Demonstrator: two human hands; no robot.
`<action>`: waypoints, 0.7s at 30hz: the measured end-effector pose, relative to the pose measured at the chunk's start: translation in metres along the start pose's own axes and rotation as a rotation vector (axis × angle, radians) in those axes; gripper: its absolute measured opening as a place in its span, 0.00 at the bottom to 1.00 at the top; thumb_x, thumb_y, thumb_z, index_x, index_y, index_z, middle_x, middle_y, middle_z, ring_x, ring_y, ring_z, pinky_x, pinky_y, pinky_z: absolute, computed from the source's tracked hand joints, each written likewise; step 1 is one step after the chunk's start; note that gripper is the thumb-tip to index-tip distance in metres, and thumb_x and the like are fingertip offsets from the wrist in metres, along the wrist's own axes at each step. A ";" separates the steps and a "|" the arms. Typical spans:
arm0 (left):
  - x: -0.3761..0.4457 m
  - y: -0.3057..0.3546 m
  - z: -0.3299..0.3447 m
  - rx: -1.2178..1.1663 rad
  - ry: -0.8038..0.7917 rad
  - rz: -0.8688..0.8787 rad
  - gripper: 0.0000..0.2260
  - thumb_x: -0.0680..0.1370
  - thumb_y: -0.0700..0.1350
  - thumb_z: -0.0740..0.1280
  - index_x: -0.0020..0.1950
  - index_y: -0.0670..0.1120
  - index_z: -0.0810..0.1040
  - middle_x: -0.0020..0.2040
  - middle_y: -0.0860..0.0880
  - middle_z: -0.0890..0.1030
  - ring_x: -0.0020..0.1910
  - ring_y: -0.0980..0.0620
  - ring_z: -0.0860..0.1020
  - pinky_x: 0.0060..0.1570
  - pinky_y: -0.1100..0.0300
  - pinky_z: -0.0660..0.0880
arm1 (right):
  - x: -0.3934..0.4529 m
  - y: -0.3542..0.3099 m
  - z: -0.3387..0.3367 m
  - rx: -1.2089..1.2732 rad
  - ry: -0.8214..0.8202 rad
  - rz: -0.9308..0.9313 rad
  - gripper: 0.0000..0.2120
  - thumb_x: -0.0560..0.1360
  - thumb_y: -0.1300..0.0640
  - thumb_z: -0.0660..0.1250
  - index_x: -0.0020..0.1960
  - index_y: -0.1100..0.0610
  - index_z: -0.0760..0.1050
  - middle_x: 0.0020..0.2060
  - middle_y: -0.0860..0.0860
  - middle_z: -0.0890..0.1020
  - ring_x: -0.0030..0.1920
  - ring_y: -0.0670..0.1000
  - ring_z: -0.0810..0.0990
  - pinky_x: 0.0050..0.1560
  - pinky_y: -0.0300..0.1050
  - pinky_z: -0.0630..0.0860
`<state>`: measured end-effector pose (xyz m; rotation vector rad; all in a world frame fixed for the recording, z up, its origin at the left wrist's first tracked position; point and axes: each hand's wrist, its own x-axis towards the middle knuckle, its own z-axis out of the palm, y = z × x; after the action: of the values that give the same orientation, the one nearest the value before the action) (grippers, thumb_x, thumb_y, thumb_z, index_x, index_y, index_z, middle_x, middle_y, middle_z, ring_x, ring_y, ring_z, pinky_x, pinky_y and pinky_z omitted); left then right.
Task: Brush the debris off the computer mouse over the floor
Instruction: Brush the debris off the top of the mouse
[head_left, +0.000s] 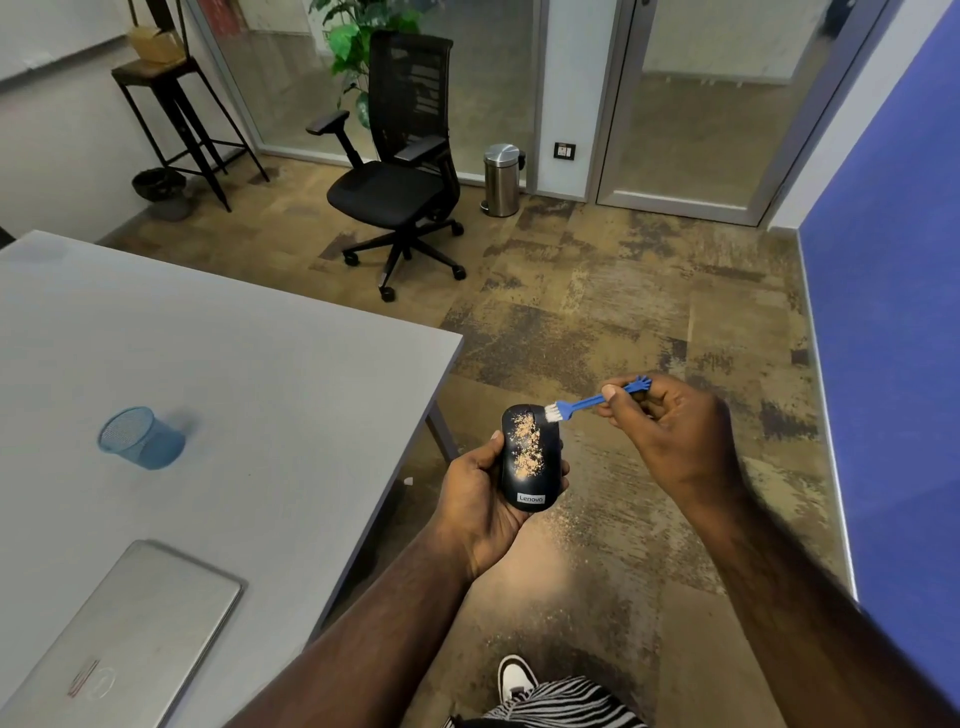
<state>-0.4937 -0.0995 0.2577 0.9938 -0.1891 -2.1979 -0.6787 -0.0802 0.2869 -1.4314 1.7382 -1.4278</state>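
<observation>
My left hand (475, 499) holds a black computer mouse (530, 460) from below, out over the carpeted floor (597, 312) just past the table corner. Tan debris (527, 441) is scattered along the mouse's top. My right hand (670, 431) pinches a small blue brush (592, 401) by its handle. The brush's white bristles (551, 414) touch the far right end of the mouse. A pale dusting of fallen debris shows on the floor below my hands.
A grey table (234, 364) fills the left, carrying a blue mesh cup (140, 439) and a closed silver laptop (124, 639). Farther off stand a black office chair (400, 171), a steel bin (501, 179) and a stool. A blue wall (893, 338) runs along the right.
</observation>
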 end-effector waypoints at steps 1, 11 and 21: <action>0.000 0.000 0.000 0.000 0.001 -0.002 0.23 0.83 0.50 0.51 0.67 0.34 0.71 0.61 0.34 0.77 0.49 0.38 0.79 0.50 0.48 0.79 | 0.001 0.001 -0.001 -0.003 0.008 0.004 0.05 0.74 0.50 0.71 0.45 0.39 0.80 0.38 0.48 0.86 0.40 0.51 0.87 0.42 0.60 0.84; -0.002 0.000 -0.001 0.017 0.005 0.006 0.23 0.83 0.50 0.51 0.66 0.34 0.72 0.59 0.34 0.78 0.48 0.39 0.80 0.51 0.48 0.79 | 0.000 0.002 -0.002 -0.032 0.017 0.011 0.07 0.75 0.53 0.72 0.46 0.40 0.80 0.38 0.47 0.86 0.40 0.49 0.87 0.43 0.59 0.84; -0.003 0.001 -0.001 0.018 0.002 0.001 0.23 0.83 0.50 0.51 0.68 0.34 0.71 0.59 0.34 0.78 0.49 0.38 0.79 0.48 0.49 0.80 | 0.001 0.003 -0.003 -0.019 0.016 0.013 0.08 0.76 0.54 0.71 0.48 0.41 0.80 0.38 0.47 0.86 0.41 0.49 0.87 0.44 0.59 0.84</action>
<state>-0.4904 -0.0980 0.2594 1.0053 -0.2087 -2.1983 -0.6830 -0.0803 0.2854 -1.4200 1.7720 -1.4231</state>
